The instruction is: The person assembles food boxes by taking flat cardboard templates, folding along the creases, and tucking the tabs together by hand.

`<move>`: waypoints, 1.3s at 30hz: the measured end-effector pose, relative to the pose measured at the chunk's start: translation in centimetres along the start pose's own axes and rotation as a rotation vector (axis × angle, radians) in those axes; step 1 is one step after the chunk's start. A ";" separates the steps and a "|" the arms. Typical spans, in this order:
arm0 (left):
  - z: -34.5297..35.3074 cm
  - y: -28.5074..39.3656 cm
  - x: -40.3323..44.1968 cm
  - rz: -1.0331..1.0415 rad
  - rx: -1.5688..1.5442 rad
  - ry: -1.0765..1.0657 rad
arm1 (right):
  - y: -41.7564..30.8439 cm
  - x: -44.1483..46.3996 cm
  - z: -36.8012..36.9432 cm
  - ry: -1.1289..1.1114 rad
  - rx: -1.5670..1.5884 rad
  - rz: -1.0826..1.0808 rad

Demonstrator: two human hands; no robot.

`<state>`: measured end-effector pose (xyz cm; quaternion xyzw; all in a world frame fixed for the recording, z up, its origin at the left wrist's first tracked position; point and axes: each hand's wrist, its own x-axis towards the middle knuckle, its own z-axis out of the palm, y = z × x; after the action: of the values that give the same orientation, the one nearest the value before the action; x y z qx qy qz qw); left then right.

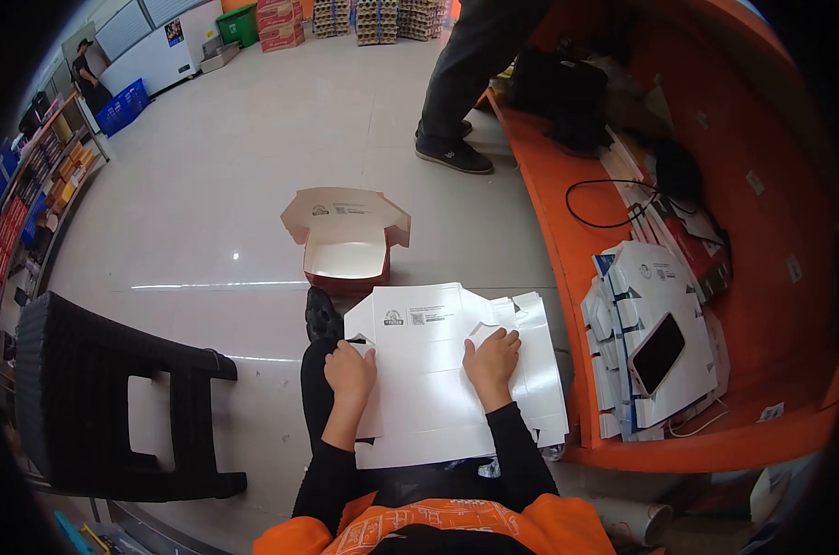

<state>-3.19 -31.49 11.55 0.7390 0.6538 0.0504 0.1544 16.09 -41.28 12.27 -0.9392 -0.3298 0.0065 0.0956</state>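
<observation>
Here is the flat white cardboard box blank with small printed marks (424, 379), lying across the seated person's lap (410, 483); its far edge points out over the knees, its near edge sits close to the body; the left hand (349, 372) has its fingers curled round the left edge, thumb along the top; the right hand (492, 366) grips a raised flap at the right edge, thumb on the inner side. The relation that counts: the blank lies between the hands, its long axis seemingly running away from the body, each hand about equally near the middle; more white flat sheets (544, 379) lie just beside its right edge, partly hidden. Out past the far edge, on the pale tiled floor (207, 213), stands an open red-sided carton with a white inside (347, 254), lid raised; over to the right, near the close end of the orange shelf (547, 231), rests a stack of flat white blanks (651, 291), a dark-screened phone (659, 353) on top.
</observation>
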 end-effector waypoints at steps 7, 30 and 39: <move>1.8 2.1 -1.4 0.037 0.007 0.135 | 0.8 0.4 0.0 -0.001 0.071 -0.007; -4.9 -1.9 -2.5 0.281 -1.200 -0.112 | 5.7 1.0 -3.8 -0.374 1.355 -0.128; -5.4 -3.0 -0.9 0.305 -1.142 -0.245 | 6.1 0.0 -6.0 -0.442 1.474 -0.141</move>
<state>-7.65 -31.25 15.94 0.6252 0.3872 0.3296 0.5921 20.31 -46.96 17.09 -0.5865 -0.3109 0.4055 0.6284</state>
